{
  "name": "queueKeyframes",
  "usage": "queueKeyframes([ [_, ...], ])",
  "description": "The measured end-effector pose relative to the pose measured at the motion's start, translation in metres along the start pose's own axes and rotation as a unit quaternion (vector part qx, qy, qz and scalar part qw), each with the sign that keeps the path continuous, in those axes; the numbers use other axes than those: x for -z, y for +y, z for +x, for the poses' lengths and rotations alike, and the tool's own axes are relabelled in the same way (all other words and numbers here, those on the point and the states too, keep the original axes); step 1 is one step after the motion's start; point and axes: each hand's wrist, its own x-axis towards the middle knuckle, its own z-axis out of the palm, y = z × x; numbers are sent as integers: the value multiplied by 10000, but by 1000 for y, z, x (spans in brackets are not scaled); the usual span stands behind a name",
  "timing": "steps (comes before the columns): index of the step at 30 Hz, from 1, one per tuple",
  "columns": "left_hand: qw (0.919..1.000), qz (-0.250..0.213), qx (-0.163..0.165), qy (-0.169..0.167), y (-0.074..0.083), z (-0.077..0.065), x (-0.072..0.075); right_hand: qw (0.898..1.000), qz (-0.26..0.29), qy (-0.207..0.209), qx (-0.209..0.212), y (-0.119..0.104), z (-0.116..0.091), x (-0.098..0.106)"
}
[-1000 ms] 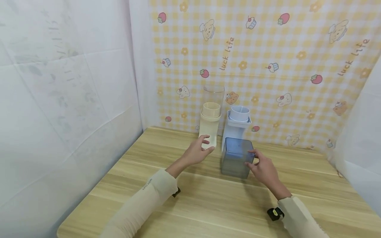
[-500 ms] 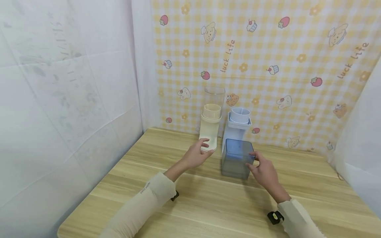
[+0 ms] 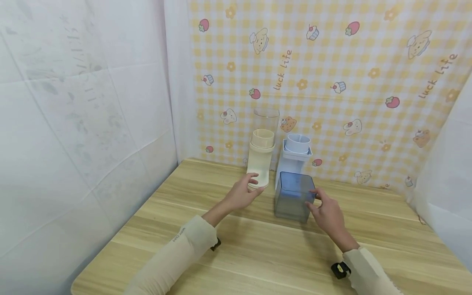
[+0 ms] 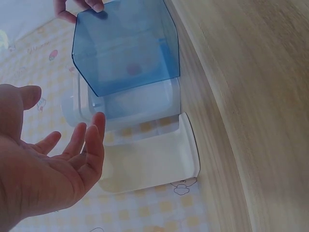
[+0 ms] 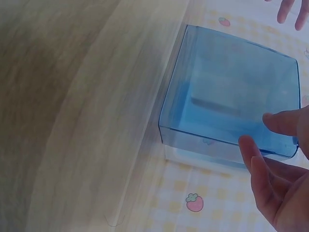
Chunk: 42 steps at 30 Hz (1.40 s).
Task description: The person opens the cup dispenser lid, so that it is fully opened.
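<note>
A see-through blue square box [image 3: 293,200] is in front of a light blue dispenser [image 3: 296,153] in the head view. My right hand [image 3: 328,213] pinches its right edge, with the thumb over the near face and the fingers at the side, as the right wrist view shows [image 5: 285,164]. Left of it stands a cream dispenser [image 3: 259,159] with a clear round tube [image 3: 266,119] behind its cup-like top. Close before that dispenser's base my left hand [image 3: 241,192] has its fingers loosely bent. Nothing is between them in the left wrist view.
The wooden table [image 3: 258,254] reaches back to a yellow checked cloth [image 3: 317,61] printed with cartoons. A white cloth [image 3: 110,102] hangs along the left side, and another white sheet [image 3: 446,164] hangs on the right.
The left hand has drawn slightly down and left in the head view. The right hand and the blue box stay almost where they were; the whole view has shifted a little.
</note>
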Motion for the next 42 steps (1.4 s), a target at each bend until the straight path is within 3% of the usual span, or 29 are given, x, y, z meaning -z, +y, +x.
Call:
queueKeyframes([
  [17,10000,-50,25,-46,0,-2,1,9996,-179,227,-40,3,3,-2],
  [33,9999,-59,142,-37,1,-1,2,9993,-352,127,-56,5,9,-6],
  [42,9999,-72,136,6,-1,-3,8,9973,-535,413,286,8,4,-8],
])
